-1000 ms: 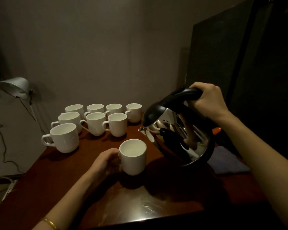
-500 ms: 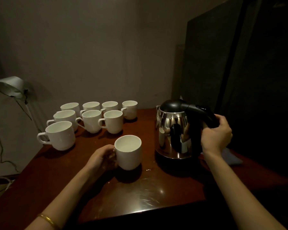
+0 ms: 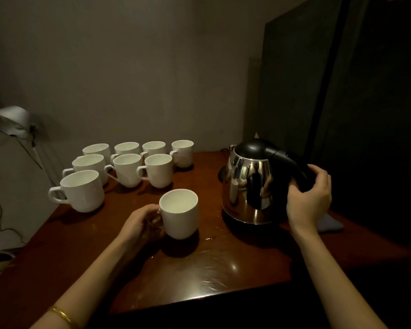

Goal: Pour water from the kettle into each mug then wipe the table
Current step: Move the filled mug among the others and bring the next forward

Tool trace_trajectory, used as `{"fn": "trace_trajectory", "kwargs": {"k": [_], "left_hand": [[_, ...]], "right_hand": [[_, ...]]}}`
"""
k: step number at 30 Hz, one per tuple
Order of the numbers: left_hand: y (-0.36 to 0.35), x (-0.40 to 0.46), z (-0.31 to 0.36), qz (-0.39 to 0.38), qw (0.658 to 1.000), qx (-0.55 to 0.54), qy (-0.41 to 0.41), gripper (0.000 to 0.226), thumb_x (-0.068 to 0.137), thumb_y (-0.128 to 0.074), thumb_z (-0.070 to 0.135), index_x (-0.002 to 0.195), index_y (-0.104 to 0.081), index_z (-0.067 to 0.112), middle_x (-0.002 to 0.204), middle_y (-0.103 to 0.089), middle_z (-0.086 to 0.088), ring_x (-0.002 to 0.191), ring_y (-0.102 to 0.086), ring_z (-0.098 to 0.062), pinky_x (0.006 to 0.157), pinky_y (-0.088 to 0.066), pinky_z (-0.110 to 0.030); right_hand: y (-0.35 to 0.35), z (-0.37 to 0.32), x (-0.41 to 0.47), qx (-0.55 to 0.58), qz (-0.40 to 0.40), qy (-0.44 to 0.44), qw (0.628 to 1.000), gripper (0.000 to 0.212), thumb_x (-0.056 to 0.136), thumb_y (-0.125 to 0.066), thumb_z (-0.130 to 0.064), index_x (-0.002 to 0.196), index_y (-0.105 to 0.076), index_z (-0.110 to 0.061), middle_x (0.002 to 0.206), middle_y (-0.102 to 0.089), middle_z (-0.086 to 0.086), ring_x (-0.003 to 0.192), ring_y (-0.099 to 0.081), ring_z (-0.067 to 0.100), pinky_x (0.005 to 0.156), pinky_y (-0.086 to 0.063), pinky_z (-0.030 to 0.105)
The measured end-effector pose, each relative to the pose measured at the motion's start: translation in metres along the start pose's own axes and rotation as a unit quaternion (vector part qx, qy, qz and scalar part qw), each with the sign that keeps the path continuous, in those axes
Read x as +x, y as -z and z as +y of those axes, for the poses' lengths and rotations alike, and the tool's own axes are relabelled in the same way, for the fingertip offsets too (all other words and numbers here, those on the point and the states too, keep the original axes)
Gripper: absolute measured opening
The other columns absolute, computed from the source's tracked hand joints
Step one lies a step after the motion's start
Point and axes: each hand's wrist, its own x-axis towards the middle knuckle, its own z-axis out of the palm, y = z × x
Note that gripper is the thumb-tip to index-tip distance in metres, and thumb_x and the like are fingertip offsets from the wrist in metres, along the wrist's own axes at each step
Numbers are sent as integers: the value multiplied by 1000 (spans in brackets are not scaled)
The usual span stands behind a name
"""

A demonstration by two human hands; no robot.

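Kettle (image 3: 249, 184) is back down on the worktop (image 3: 223, 269), at 3 o'clock from the mug (image 3: 179, 213). Right hand (image 3: 310, 198) still grips its handle; left hand (image 3: 141, 225) holds the mug. That pour looks done.

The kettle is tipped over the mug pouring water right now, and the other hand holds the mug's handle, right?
Not quite. The head view shows the kettle standing upright on the table, not tipped or pouring; the right hand only grips its black handle. The rest is right: the left hand holds the near mug by its handle.
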Motion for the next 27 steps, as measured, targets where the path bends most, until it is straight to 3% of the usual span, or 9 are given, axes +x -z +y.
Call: {"fn": "trace_trajectory", "kwargs": {"k": [2, 5, 8, 11, 14, 17, 20, 23, 27], "left_hand": [[1, 1, -1, -6, 1000, -3, -1, 22, 91, -44, 21, 75, -52, 8, 82, -47, -10, 76, -46, -22, 66, -38, -32], [4, 4, -3, -10, 1000, -13, 0, 21, 89, -46, 23, 73, -50, 10, 81, -45, -9, 78, -45, -23, 67, -38, -33], [6, 5, -3, -15, 999, -43, 8, 17, 84, -52, 24, 73, -51, 11, 81, -42, -9, 78, -43, -24, 68, -36, -34], [9, 5, -1, -17, 999, -32, 5, 15, 81, -54, 26, 75, -50, 13, 83, -42, -10, 82, -40, -26, 71, -34, -38], [13, 6, 1, -24, 999, -46, 4, 20, 78, -60, 29, 70, -51, 13, 80, -43, -10, 82, -41, -25, 75, -34, -39], [16, 12, 5, -28, 999, -42, -9, 37, 86, -51, 29, 53, -45, 14, 63, -35, -7, 64, -39, -21, 63, -34, -32], [13, 21, 15, -23, 998, -21, -49, 45, 93, -41, 25, 50, -47, 14, 56, -38, -6, 59, -41, -16, 62, -33, -30], [9, 37, 23, -18, 998, -22, -63, 42, 95, -38, 21, 55, -45, 11, 51, -41, -2, 58, -40, -15, 63, -33, -29], [0, 66, 32, -16, 997, -33, -72, 37, 95, -37, 19, 60, -42, 10, 49, -41, 0, 57, -38, -14, 60, -29, -28]], "right_hand": [[5, -5, 2, -40, -23, 56, 997, 48, 74, -63, 3, 120, -52, -6, 123, -50, 15, 118, -44, 28, 99, -34, 29], [7, -20, -1, -82, -25, 200, 976, 48, 75, -59, -9, 122, -50, -6, 121, -50, 18, 117, -41, 29, 98, -34, 35], [-6, -36, -9, -39, -49, 291, 955, 45, 76, -51, -15, 119, -50, -4, 116, -54, 19, 115, -39, 24, 100, -38, 38], [-28, -51, -27, 25, -122, 318, 940, 41, 77, -50, -14, 118, -50, -4, 114, -56, 18, 113, -42, 20, 104, -32, 25], [-50, -54, -50, 54, -252, 253, 932, 45, 81, -55, -25, 121, -52, -6, 119, -56, 13, 114, -43, 10, 102, -36, 25], [-69, -51, -70, 39, -417, 151, 895, 68, 80, -67, -36, 136, -39, -11, 137, -43, 4, 121, -35, 4, 103, -31, 19], [-93, -47, -79, 0, -522, 65, 850, 89, 76, -72, -39, 145, -22, -14, 149, -29, 2, 135, -29, 12, 107, -27, 22], [-117, -46, -78, 4, -543, 19, 840, 91, 73, -75, -37, 144, -23, -15, 148, -33, 3, 135, -32, 17, 107, -31, 28], [-142, -46, -67, 48, -501, -34, 863, 78, 72, -77, -25, 137, -35, -15, 139, -46, 3, 127, -42, 17, 98, -35, 23]]}}
